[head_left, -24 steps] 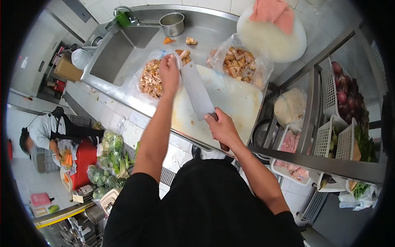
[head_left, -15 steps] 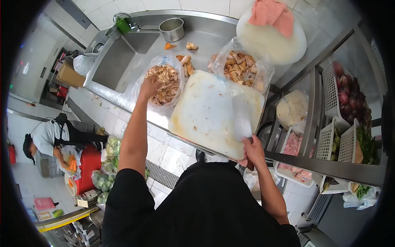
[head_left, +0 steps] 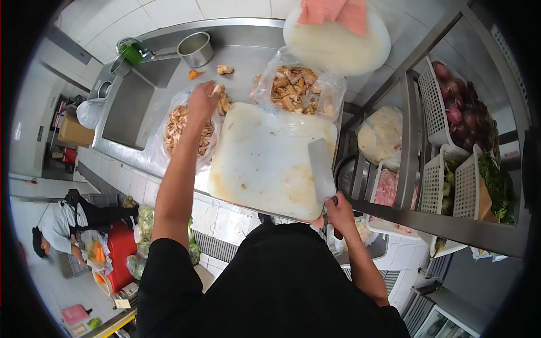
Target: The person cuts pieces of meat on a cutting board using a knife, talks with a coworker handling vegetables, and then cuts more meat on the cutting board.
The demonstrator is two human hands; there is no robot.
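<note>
My right hand (head_left: 340, 214) is closed round the handle of a cleaver (head_left: 321, 169), whose broad blade lies over the right side of a large white cutting board (head_left: 265, 158). Small scraps are scattered on the board. My left hand (head_left: 203, 104) reaches past the board's far left corner, its fingers closed on a chicken piece (head_left: 216, 89); other chicken pieces (head_left: 224, 102) lie beside it on the steel counter. Below that hand, a clear plastic bag (head_left: 163, 147) holds chopped chicken (head_left: 176, 127), partly hidden by my forearm. Beyond the board sits a second bag of chicken chunks (head_left: 293, 90).
A sink (head_left: 132, 107) is at left, with a steel pot (head_left: 195, 49) behind. A round board (head_left: 338, 48) bearing a pink cloth (head_left: 335, 14) stands back right. At right, a metal rack (head_left: 414, 135) holds onion baskets (head_left: 431, 107). Another person (head_left: 59, 225) bends over at far left.
My left hand has moved from the chopped chicken in the bag to the loose pieces on the counter. The cleaver remains in my right hand, and the view has shifted.
</note>
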